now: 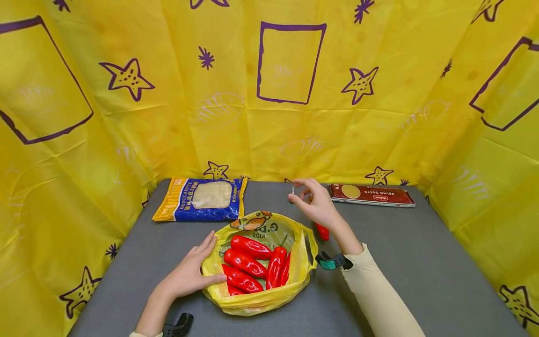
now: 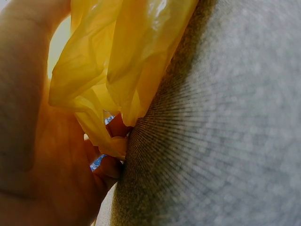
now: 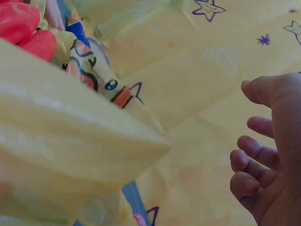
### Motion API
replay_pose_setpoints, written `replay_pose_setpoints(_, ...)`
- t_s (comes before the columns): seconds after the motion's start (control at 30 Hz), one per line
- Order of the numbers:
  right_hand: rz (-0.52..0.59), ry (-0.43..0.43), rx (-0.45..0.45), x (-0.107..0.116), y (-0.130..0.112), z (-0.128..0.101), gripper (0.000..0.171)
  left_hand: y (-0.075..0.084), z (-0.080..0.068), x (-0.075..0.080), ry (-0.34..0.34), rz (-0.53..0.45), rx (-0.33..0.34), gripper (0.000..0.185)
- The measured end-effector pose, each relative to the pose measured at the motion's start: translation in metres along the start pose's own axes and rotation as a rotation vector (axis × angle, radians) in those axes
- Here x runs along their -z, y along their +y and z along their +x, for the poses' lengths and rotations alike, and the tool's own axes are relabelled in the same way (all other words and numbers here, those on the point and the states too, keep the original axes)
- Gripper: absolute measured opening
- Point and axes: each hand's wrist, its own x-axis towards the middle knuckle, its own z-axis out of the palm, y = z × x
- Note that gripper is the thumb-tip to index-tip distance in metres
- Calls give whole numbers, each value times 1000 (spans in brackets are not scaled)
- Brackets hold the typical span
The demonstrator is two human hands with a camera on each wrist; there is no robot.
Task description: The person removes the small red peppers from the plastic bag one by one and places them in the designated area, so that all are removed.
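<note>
A yellow plastic bag [image 1: 252, 306] stands with its mouth wide in the middle of the table, several glossy red peppers [image 1: 245, 263] lying inside. My left hand [image 1: 189, 270] rests against the bag's left side, its thumb over the rim and its fingers straight along the outside. In the left wrist view, yellow plastic [image 2: 136, 52] hangs beside the palm. Past the bag's right rim, my right hand [image 1: 316, 202] hovers with thumb and fingers apart; the right wrist view shows nothing in it. Another red pepper [image 1: 322, 231] lies under the right forearm, partly hidden.
A blue and yellow pasta bag [image 1: 202, 200] lies at the back left of the grey table [image 1: 404, 262]. At the back right is a flat red-brown packet [image 1: 372, 195]. A yellow patterned curtain [image 1: 236, 131] encloses the back and sides.
</note>
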Motion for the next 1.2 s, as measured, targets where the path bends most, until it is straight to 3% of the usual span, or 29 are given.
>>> replay_pose_setpoints(0.43,-70,-106,123,-18,-15,20,44,-1,1,0,-7,4,5,113)
replay_pose_setpoints(0.67,-59,-224,125,-33,-27,25,47,-1,1,0,-10,4,12,113)
replay_pose_setpoints(1.07,-99,-413,281,-68,-44,36,38,-3,1,0,-10,-5,9,112)
replay_pose_setpoints(1.2,-86,-488,297,-80,-44,38,33,-3,1,-1,-9,-6,7,112)
